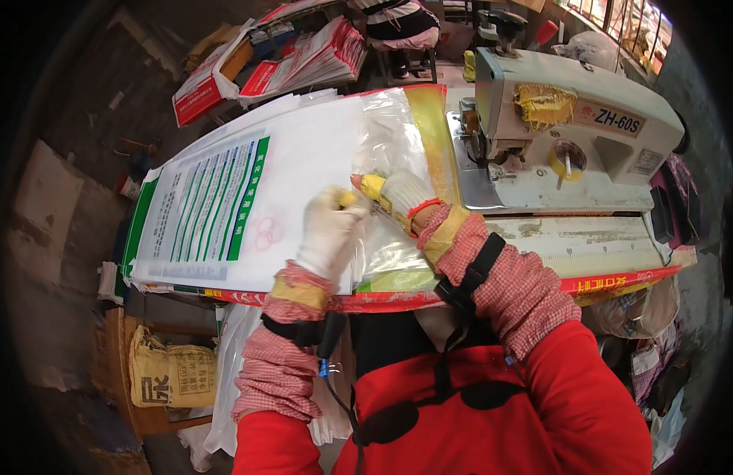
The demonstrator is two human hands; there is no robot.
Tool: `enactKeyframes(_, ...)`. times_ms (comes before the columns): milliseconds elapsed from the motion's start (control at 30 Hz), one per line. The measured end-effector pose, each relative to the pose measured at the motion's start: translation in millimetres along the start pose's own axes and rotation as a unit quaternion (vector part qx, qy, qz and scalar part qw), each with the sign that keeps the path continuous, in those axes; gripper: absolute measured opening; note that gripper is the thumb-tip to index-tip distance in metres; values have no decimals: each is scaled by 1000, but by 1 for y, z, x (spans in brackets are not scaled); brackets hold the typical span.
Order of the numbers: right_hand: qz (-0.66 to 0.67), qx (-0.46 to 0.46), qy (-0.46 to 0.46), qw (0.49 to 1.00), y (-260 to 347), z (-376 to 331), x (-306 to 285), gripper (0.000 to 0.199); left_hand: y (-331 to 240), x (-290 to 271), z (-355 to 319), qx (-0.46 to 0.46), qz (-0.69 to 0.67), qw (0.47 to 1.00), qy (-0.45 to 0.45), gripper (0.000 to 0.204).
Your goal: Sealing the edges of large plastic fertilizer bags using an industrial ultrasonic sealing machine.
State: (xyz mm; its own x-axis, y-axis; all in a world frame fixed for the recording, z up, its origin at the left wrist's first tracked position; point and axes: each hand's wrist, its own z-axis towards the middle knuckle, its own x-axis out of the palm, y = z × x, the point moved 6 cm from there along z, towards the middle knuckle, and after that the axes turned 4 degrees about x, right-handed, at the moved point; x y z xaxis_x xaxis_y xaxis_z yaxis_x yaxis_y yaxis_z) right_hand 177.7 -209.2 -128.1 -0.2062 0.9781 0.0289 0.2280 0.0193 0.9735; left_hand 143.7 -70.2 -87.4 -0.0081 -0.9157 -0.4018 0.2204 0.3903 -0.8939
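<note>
A stack of white woven sacks (pixel 311 142) with green printed panels lies flat on the table, and clear plastic liner film (pixel 390 142) sticks out along its right side. My left hand (pixel 331 226), in a white glove with yellow tape on the fingers, is closed at the edge where sack meets film. What its fingers hold is hidden, and the hand is slightly blurred. Close beside it, my right hand (pixel 402 198), in a similar glove with taped fingers, is closed over the clear film. The thumb points left toward my other hand.
A pale industrial sewing machine (pixel 572 127) stands right of the film, with a yellow tape roll (pixel 568 158) on it. Red-and-white printed sacks (pixel 311 59) are piled beyond the table. A person (pixel 402 32) sits at the far side. A yellow sack (pixel 172 368) lies lower left.
</note>
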Motion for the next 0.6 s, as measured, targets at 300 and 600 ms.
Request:
enactKeyframes(300, -406, -61, -137, 902, 43, -11, -21, 45, -21, -91, -12, 60, -85, 991, -82, 14)
enactKeyframes(600, -209, -100, 5, 973, 37, -8, 10, 35, -18, -81, -7, 9, -4, 993, -121, 14)
